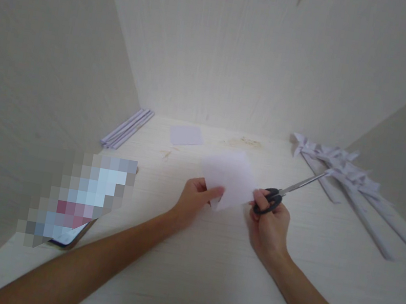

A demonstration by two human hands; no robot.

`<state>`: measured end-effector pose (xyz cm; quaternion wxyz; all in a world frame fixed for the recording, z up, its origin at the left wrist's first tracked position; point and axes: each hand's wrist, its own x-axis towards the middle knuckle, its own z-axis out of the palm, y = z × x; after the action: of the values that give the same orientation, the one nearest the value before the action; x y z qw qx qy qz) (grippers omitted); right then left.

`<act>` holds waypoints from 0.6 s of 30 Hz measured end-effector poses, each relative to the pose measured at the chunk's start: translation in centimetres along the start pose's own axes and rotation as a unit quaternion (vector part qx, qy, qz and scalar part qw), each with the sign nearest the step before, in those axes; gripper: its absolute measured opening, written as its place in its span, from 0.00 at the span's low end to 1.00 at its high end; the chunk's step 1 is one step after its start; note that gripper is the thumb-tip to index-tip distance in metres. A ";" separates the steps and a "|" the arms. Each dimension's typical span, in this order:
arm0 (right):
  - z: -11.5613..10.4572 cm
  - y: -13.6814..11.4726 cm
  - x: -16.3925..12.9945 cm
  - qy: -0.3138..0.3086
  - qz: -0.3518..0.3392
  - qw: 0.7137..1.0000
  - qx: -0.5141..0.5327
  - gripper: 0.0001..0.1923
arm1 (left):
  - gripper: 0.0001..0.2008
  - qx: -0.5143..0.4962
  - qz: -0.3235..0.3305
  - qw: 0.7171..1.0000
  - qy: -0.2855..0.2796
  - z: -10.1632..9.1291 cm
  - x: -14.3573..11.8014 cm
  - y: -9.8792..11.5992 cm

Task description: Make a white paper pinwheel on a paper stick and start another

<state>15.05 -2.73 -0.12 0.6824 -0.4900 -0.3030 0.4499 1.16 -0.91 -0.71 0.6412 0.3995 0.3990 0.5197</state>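
My left hand [195, 200] pinches the lower left corner of a white sheet of paper [230, 176], held just above the pale desk [207, 267]. My right hand [268, 225] grips black-handled scissors [290, 190] and also touches the sheet's right edge. The scissor blades point up and to the right, away from the paper, and look closed.
A small square of paper [186, 134] lies further back. Rolled white paper sticks [127, 128] rest against the left wall. Folded paper pinwheels on sticks [350, 179] lie at the right. A phone [68, 236], partly blurred, sits at the left. Walls enclose the desk on three sides.
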 end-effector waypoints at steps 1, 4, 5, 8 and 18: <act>0.0 0.0 0.1 0.001 -0.005 1.000 0.010 0.10 | 0.10 0.019 -0.005 1.000 -0.010 0.0 -0.1 0.0; -0.1 0.0 0.3 -0.010 -0.014 1.000 0.021 0.09 | 0.11 0.065 -0.007 0.998 -0.024 0.2 -0.3 0.2; -0.1 0.0 0.3 -0.015 -0.014 1.000 0.021 0.09 | 0.11 0.076 -0.004 0.997 -0.024 0.2 -0.4 0.3; 0.0 -0.1 0.3 -0.021 -0.012 0.999 0.025 0.09 | 0.11 0.099 0.007 0.995 -0.018 0.4 -0.6 0.5; -0.1 0.3 -0.2 -0.152 0.061 0.985 -0.059 0.11 | 0.07 0.127 0.041 0.989 0.057 0.8 -0.6 1.0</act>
<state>14.93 -2.95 -0.47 0.5694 -0.4734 -0.3984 0.5412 1.48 -1.42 0.59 0.5392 0.4640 0.4808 0.5126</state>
